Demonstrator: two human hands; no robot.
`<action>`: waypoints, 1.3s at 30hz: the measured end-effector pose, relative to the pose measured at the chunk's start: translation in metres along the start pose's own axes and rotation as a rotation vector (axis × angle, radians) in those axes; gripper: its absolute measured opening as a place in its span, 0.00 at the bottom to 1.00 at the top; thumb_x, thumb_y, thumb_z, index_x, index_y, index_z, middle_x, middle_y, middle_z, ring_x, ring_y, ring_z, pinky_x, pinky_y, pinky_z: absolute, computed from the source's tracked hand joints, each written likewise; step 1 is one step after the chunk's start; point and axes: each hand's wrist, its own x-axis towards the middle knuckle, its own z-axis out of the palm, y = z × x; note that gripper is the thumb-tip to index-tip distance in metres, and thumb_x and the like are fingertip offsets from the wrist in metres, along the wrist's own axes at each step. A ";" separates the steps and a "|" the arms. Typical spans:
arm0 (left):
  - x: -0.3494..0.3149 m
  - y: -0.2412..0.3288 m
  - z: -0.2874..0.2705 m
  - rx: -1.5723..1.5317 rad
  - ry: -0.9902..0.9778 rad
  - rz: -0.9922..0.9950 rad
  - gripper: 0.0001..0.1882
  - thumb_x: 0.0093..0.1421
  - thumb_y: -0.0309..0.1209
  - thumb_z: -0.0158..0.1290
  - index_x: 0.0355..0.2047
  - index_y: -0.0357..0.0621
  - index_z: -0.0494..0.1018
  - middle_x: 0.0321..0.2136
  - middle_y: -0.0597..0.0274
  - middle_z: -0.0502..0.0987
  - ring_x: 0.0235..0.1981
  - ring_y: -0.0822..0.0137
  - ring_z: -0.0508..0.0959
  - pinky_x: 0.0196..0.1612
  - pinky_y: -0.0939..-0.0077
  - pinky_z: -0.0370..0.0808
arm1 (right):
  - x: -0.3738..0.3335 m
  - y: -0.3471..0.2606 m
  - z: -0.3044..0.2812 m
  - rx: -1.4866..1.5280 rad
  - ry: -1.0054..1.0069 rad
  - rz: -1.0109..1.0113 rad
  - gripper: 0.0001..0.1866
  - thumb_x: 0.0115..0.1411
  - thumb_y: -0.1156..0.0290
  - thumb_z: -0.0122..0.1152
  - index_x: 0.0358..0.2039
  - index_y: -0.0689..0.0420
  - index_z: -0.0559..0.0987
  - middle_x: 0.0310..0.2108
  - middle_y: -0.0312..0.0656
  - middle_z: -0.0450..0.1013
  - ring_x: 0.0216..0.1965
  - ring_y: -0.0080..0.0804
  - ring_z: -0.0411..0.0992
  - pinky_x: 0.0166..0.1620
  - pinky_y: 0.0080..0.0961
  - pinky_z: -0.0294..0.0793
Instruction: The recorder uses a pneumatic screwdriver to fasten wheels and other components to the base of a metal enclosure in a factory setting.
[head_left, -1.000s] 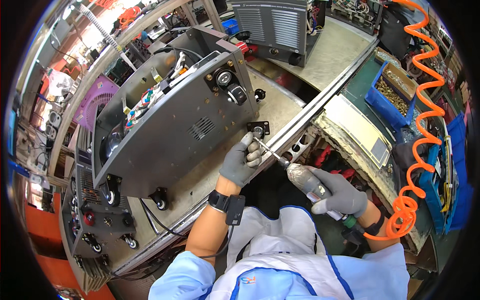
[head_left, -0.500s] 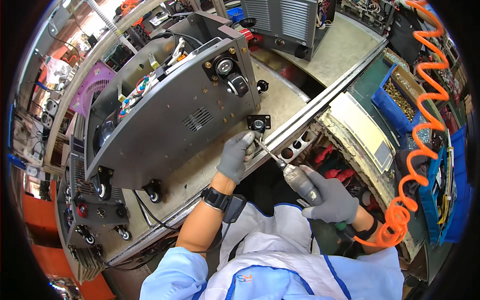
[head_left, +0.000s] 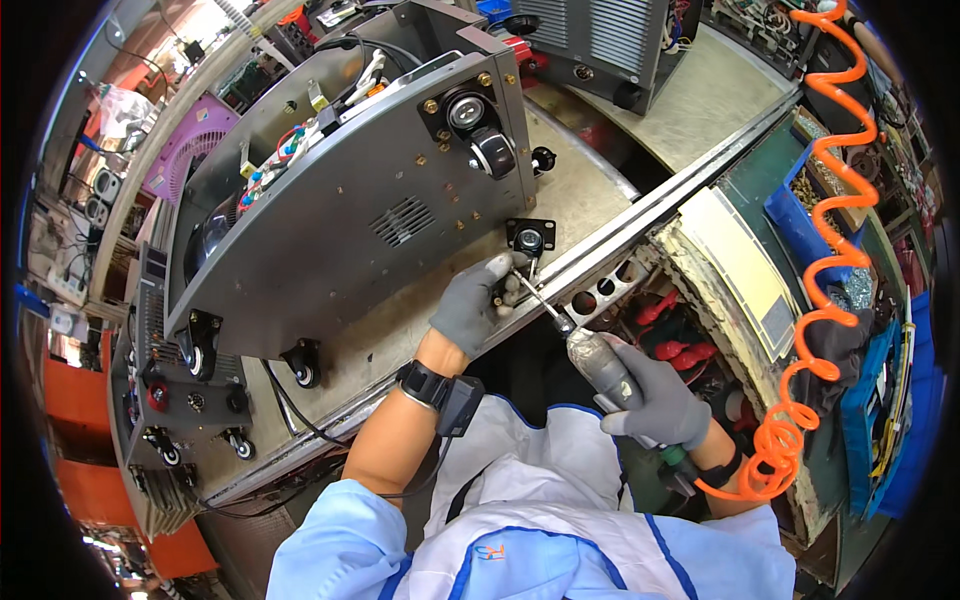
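My right hand [head_left: 662, 398], in a grey glove, is wrapped round a worn pneumatic screwdriver [head_left: 600, 368]. Its long thin bit points up and left toward my left hand [head_left: 474, 302], also gloved. The left fingers are pinched together by the bit's tip; whatever sits between them is too small to make out. Just beyond those fingertips a black caster with a square mounting plate [head_left: 531, 236] lies on the metal bench. A large dark grey machine housing [head_left: 330, 240] stands on edge beside my left hand, with one caster [head_left: 490, 150] on its near upper corner.
An orange coiled air hose [head_left: 845, 180] hangs at the right and runs to the screwdriver. Blue bins [head_left: 800, 215] of small brass parts stand at the right. Yellow paper sheets [head_left: 745, 270] lie on the side table. Another grey housing [head_left: 600, 45] stands at the back.
The view has shifted a little, so the housing and bench sit slightly farther right. Both hands keep nearly the same pose, with the bit still by my left fingertips.
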 end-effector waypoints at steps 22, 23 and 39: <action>0.008 -0.006 -0.019 -0.252 -0.165 -0.121 0.12 0.63 0.36 0.40 0.38 0.40 0.66 0.12 0.73 0.50 0.14 0.78 0.52 0.16 0.87 0.52 | 0.014 0.025 0.012 0.272 -0.006 -0.191 0.47 0.36 0.67 0.66 0.58 0.62 0.56 0.33 0.41 0.69 0.30 0.21 0.69 0.31 0.17 0.70; 0.010 -0.007 -0.019 -0.267 -0.187 -0.118 0.13 0.63 0.36 0.39 0.38 0.40 0.66 0.12 0.73 0.51 0.14 0.78 0.53 0.16 0.87 0.52 | 0.014 0.023 0.009 0.260 -0.022 -0.181 0.46 0.36 0.67 0.66 0.58 0.62 0.57 0.33 0.40 0.69 0.31 0.22 0.69 0.33 0.18 0.71; 0.052 0.013 -0.007 1.495 0.310 0.681 0.17 0.54 0.33 0.45 0.46 0.57 0.69 0.33 0.45 0.74 0.37 0.49 0.74 0.41 0.62 0.71 | 0.012 0.027 -0.002 0.358 0.202 -0.093 0.44 0.35 0.71 0.65 0.56 0.62 0.59 0.37 0.40 0.70 0.36 0.23 0.68 0.43 0.20 0.66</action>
